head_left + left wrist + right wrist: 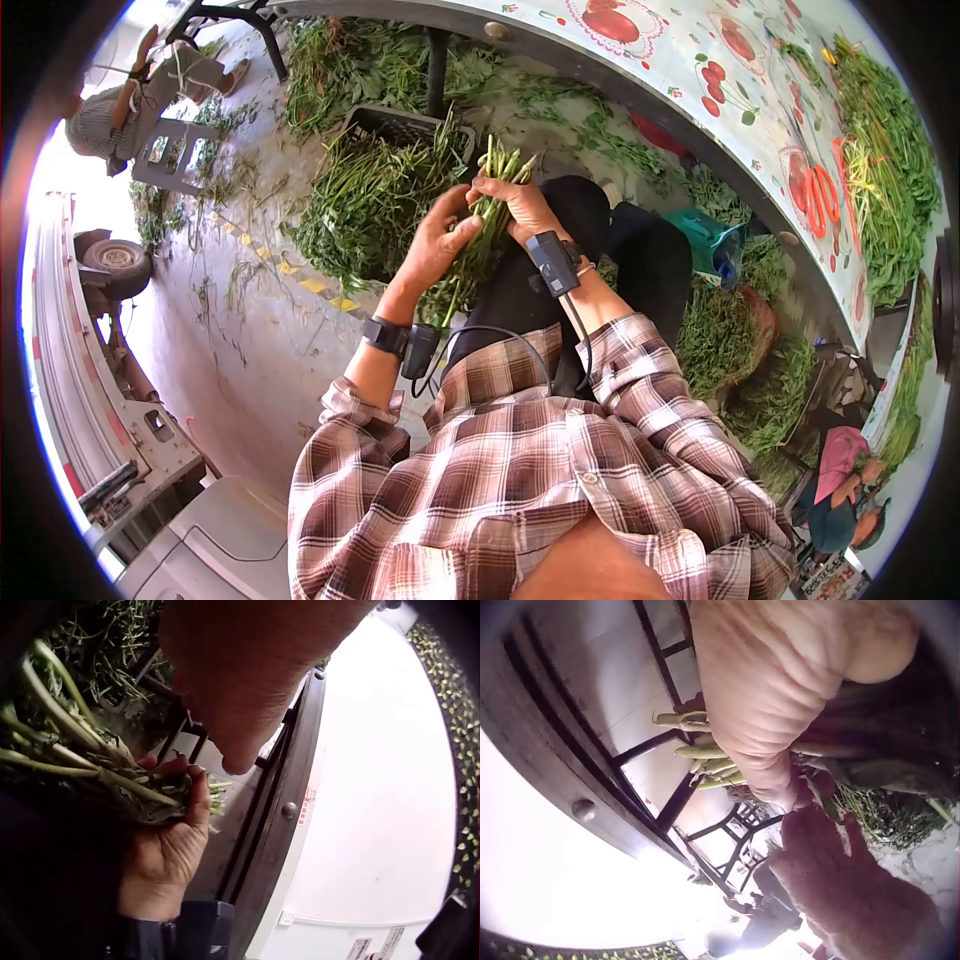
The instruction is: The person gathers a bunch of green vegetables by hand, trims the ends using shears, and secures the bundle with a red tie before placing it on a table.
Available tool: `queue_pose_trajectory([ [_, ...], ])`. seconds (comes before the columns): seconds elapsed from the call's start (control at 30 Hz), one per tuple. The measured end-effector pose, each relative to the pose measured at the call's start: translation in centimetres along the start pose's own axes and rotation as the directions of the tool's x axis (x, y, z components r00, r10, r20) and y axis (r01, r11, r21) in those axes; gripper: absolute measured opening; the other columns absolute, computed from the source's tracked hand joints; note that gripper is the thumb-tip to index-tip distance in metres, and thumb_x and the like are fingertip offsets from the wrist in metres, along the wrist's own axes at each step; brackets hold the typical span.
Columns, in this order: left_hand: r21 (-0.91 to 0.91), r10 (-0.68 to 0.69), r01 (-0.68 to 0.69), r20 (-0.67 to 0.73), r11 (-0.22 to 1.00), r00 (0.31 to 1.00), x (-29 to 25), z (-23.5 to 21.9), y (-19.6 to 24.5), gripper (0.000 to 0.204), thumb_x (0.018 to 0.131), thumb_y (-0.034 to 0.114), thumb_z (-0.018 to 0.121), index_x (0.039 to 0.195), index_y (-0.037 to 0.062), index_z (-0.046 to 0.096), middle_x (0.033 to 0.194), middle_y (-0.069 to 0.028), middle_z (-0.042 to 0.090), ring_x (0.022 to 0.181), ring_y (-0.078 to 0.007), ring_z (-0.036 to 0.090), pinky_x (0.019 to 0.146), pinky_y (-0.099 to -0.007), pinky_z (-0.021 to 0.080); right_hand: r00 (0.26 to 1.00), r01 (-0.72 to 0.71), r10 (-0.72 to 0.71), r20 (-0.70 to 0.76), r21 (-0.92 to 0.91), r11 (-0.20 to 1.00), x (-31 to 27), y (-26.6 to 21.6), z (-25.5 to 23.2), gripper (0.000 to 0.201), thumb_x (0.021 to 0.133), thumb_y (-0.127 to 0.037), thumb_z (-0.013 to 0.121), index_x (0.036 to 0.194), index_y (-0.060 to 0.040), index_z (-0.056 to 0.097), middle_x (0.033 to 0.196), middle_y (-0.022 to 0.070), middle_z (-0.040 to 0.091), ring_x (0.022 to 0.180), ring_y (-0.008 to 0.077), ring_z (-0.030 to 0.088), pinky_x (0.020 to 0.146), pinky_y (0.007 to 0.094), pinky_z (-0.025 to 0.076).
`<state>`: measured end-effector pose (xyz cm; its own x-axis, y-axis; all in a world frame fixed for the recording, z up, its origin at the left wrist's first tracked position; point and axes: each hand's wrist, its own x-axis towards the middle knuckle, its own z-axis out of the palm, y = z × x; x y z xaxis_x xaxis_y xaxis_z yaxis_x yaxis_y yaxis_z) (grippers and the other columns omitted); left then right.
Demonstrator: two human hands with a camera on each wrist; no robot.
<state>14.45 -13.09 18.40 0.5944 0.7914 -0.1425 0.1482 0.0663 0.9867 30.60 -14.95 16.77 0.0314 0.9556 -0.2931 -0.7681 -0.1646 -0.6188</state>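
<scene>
One bundle of green stems (507,163) is held out over the person's lap, beside a dark-clad knee (585,205), with its bare ends pointing away from the body and its leafy part trailing back. The right hand (520,207) grips it: the fingers are curled round the stems, and pale green ends stick out past the hand in the right wrist view. The left hand (438,240) is at the bundle's other side, its fingers bent toward those of the right hand, its thumb apart from them — there is a clear gap — and whether they pinch a single stem I cannot tell. Just beyond the left hand, a heap of leafy greens (365,195) spills over a black crate (375,120). On the fruit-patterned table (760,130), orange-handled scissors (822,203) lie near more greens (885,190).
</scene>
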Motion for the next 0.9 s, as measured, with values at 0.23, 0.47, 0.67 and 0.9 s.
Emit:
queue_pose_trajectory([
  [0.23, -0.065, -0.214, 0.229, 0.181, 0.971, 0.96, 0.0, 2.2, -1.0, 0.051, 0.076, 0.023, 0.074, 0.113, -0.0021, 0.051, 0.1, -0.0037, 0.058, 0.091, -0.0103, 0.053, 0.081, -0.0259, 0.043, 0.998, -0.064, 0.063, 0.018, 0.018, 0.998, -0.4, -0.4, -0.2, 0.026, 0.072, -0.007, 0.072, 0.094, -0.0042, 0.058, 0.077, 0.0048, 0.061, 0.071, 0.0178, 0.062, 0.066, 0.031, 0.051],
  [0.47, 0.229, -0.139, 0.156, -0.088, 0.961, 0.986, 0.6, 3.2, -0.5, 0.036, 0.07, 0.017, 0.072, 0.097, -0.0019, 0.058, 0.083, -0.0047, 0.063, 0.073, -0.0115, 0.058, 0.069, -0.0269, 0.047, 1.0, -0.013, 0.013, -0.008, -0.113, 0.993, -0.2, -0.4, 0.4, 0.032, 0.072, -0.013, 0.075, 0.097, -0.0041, 0.057, 0.085, 0.0066, 0.064, 0.078, 0.0167, 0.062, 0.072, 0.0285, 0.049],
  [0.67, 0.327, -0.161, 0.179, -0.079, 0.928, 0.984, -0.3, 2.4, -0.1, 0.043, 0.07, 0.021, 0.073, 0.102, -0.0023, 0.056, 0.091, -0.0094, 0.063, 0.082, -0.0144, 0.059, 0.077, -0.029, 0.046, 0.992, -0.103, 0.108, 0.057, -0.084, 0.991, -0.5, -0.3, 0.7, 0.03, 0.073, -0.005, 0.07, 0.099, -0.0017, 0.055, 0.083, 0.008, 0.062, 0.075, 0.0187, 0.062, 0.07, 0.0317, 0.051],
  [0.9, 0.189, -0.151, 0.131, 0.094, 0.973, 0.984, -0.7, 1.9, 0.4, 0.047, 0.08, 0.03, 0.068, 0.108, -0.0046, 0.053, 0.092, -0.005, 0.059, 0.084, -0.0109, 0.053, 0.077, -0.0266, 0.044, 0.991, -0.12, 0.126, 0.055, -0.091, 0.989, -0.3, 0.1, 0.0, 0.025, 0.072, -0.002, 0.067, 0.095, -0.001, 0.057, 0.08, 0.008, 0.062, 0.075, 0.021, 0.063, 0.071, 0.0326, 0.051],
])
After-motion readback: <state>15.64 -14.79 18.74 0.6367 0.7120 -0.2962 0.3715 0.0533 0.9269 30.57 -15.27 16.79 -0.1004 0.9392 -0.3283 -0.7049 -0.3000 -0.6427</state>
